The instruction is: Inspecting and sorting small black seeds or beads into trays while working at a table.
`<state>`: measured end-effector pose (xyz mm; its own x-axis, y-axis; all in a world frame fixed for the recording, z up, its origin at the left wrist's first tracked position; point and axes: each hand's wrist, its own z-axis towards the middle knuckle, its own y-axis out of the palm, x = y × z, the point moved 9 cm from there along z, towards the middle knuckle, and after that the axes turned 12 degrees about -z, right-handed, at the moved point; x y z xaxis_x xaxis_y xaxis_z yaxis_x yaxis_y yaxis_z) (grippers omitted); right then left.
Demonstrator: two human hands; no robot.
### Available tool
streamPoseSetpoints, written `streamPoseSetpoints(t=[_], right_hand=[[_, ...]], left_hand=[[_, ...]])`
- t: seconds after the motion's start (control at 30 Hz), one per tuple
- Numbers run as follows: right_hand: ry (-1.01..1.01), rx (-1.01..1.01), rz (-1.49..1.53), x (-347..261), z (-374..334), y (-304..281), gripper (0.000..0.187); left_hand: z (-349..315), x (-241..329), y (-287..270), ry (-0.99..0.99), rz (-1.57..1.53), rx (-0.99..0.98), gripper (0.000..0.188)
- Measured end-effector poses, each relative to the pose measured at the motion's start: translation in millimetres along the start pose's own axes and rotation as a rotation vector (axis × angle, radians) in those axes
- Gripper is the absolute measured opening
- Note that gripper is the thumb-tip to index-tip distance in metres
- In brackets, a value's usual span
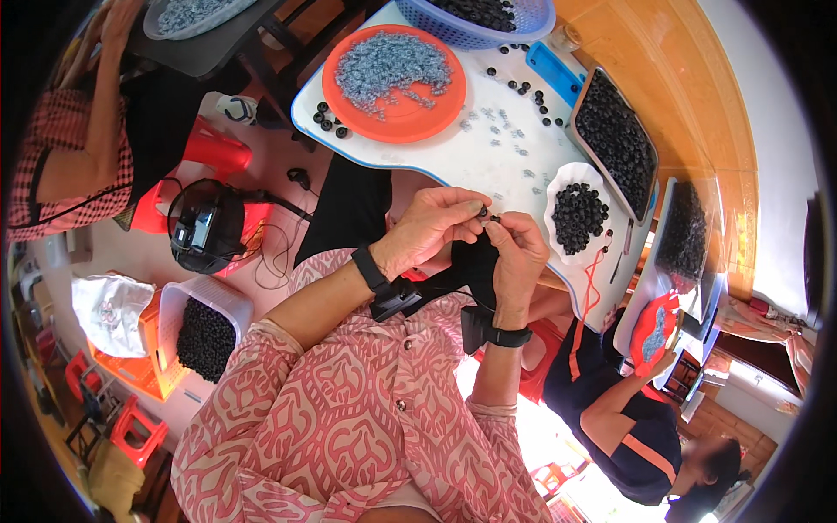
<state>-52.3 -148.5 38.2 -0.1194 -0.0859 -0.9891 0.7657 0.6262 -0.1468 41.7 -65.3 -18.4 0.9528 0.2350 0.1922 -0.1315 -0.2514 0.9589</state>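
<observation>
My left hand and my right hand meet in front of my body, just off the table's near edge. The left thumb and fingers pinch a small round black piece. Close against it, my right thumb and forefinger grip another small dark piece; whether the two are joined is too small to tell. On the white table stands a round orange plate spread with small clear bluish parts. To the right, a white scalloped dish holds black round pieces.
Loose clear parts and black pieces lie on the table. A tray of black pieces, a blue basket and a blue box stand at the back. Co-workers sit left and right. A white bin stands lower left.
</observation>
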Motion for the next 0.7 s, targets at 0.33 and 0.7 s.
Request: streamPoseSetpoints(t=[0.33,0.7], right_hand=[[-0.038,0.009,-0.029,-0.2,1.9,1.8,0.017],[-0.091,-0.003,-0.087,-5.7,1.9,4.4,0.018]], left_hand=[[-1.9,3.4,3.9,0.041,0.021,0.029,0.026],[-2.9,4.1,4.2,0.028,0.047,0.008,0.026]])
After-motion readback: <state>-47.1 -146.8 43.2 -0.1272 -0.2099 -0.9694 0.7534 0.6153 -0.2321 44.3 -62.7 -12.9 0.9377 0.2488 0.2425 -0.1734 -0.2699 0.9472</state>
